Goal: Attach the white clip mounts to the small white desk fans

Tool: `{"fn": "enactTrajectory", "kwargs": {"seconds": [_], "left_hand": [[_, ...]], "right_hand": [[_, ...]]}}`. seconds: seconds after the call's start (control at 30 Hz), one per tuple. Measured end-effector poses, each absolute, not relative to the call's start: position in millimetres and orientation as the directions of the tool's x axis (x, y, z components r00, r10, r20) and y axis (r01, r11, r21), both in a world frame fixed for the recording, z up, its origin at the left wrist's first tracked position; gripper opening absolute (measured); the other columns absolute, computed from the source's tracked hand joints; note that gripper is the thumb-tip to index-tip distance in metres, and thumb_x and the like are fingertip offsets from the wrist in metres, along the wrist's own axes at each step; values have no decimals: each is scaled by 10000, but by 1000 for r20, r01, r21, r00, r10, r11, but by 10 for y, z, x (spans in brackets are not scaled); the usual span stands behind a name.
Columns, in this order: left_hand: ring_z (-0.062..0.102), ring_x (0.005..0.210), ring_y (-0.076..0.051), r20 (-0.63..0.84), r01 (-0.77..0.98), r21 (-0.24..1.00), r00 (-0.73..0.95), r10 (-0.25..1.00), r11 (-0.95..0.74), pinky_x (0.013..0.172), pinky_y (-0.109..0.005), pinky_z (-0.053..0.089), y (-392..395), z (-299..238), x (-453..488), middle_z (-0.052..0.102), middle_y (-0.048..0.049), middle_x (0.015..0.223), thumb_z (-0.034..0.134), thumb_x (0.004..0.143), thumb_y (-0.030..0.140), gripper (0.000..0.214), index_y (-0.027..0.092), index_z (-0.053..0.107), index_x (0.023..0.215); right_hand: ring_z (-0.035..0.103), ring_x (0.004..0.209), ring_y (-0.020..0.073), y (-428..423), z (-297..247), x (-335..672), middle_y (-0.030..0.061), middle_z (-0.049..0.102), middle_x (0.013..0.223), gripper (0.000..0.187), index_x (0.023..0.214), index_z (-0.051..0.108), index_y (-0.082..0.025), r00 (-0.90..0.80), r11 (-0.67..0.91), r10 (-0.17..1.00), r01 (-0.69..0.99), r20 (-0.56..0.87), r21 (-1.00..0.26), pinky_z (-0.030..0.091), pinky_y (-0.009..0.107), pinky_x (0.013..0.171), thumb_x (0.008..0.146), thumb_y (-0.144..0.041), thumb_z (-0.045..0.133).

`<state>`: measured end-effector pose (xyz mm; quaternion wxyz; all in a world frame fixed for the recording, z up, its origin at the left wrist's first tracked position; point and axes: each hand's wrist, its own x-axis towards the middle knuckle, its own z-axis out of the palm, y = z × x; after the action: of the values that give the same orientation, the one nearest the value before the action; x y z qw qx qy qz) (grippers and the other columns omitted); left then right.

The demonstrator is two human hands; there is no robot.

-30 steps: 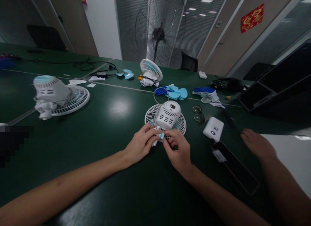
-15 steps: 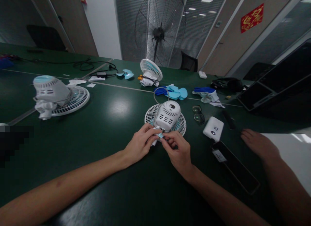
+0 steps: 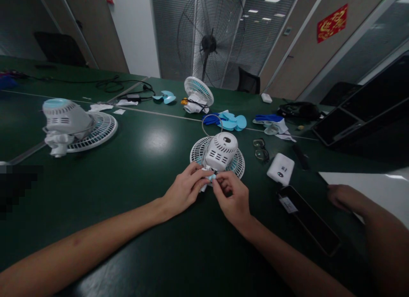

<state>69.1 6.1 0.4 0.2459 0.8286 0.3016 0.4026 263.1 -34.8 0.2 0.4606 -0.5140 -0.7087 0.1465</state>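
Observation:
A small white desk fan point(image 3: 221, 151) lies face down on its round grille on the dark green table point(image 3: 143, 177), motor housing up. My left hand point(image 3: 184, 189) has its fingers closed round the fan's white base stub near me. My right hand point(image 3: 232, 197) pinches a small light-blue piece at that same joint, fingertips touching those of the left hand. A thin wire ring point(image 3: 211, 125) stands just behind the fan.
Another person's hand point(image 3: 345, 197) rests at the right by a white sheet point(image 3: 370, 190). A black phone point(image 3: 308, 220), a white power bank point(image 3: 280, 169) and glasses point(image 3: 261, 149) lie right of the fan. Two more fans point(image 3: 72, 126) point(image 3: 197, 96), blue blades point(image 3: 231, 121) and cables lie farther off.
The other person's hand at the right has drawn back toward the near right edge. My right fingers have shifted slightly on the small blue piece; the fan has not moved.

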Motion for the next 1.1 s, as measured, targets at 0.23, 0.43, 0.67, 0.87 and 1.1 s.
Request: {"fn": "enactTrajectory", "kwargs": {"seconds": [0.23,0.43,0.67,0.87,1.1], "left_hand": [[614,1038,-201,522,283,655,501,690,-701,919,-401,580,62,21,684,572,-77,1144,494,1073,213,289,240,620,1332],[617,1042,-201,513,293,659,498,699,-693,925,-398,576,54,27,695,572,-77,1145,491,1076,219,285,242,621,1328],[620,1049,-205,532,284,649,494,688,-706,920,-404,581,61,20,697,579,-78,1140,490,1074,208,276,236,622,1315],[621,1024,-199,535,284,649,490,688,-706,904,-394,583,65,19,694,574,-75,1125,487,1077,219,263,236,627,1299],[628,1025,-193,525,300,657,477,705,-692,923,-386,578,62,19,699,573,-77,1145,497,1075,221,253,224,631,1289]], "right_hand": [[577,621,118,-376,-30,2633,28,631,978,182,1141,648,-255,-68,489,814,616,577,-618,508,264,539,969,-198,640],[660,762,170,-327,-29,2648,30,685,948,93,1059,679,-261,-28,488,800,611,600,-623,569,308,671,998,-206,634],[626,678,149,-357,26,2645,36,680,928,129,1091,659,-240,-88,517,787,635,610,-575,523,290,579,983,-186,614],[605,633,135,-376,-31,2655,37,656,933,177,1150,615,-233,-110,500,823,607,557,-618,486,266,521,977,-196,609],[632,740,170,-304,-18,2667,28,676,876,112,911,657,-229,-61,471,836,590,545,-656,503,297,660,1009,-266,617]]}}
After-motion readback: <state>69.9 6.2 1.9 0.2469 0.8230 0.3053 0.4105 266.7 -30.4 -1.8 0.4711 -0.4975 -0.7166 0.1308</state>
